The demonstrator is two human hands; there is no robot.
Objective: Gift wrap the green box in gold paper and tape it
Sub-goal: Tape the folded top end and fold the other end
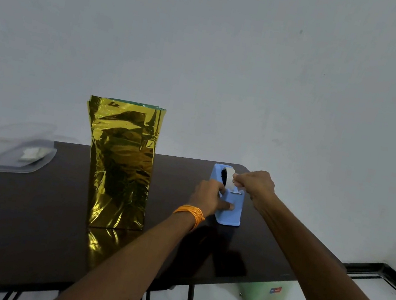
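Note:
The green box stands upright on the dark table [24, 212], wrapped around its sides in gold paper [121, 163]. Only a thin green edge [134, 103] shows at the open top. To its right sits a blue tape dispenser [230, 207] with a roll of tape [228, 175]. My left hand [207, 197], an orange thread band on its wrist, grips the dispenser's body from the left. Just above the cutter, my right hand [257, 187] pinches the free end of the tape between thumb and fingers.
A clear plastic container [19, 146] with something white inside sits at the table's far left corner. A pale green bin [262, 294] stands on the floor under the table's right edge. A white wall is behind the table.

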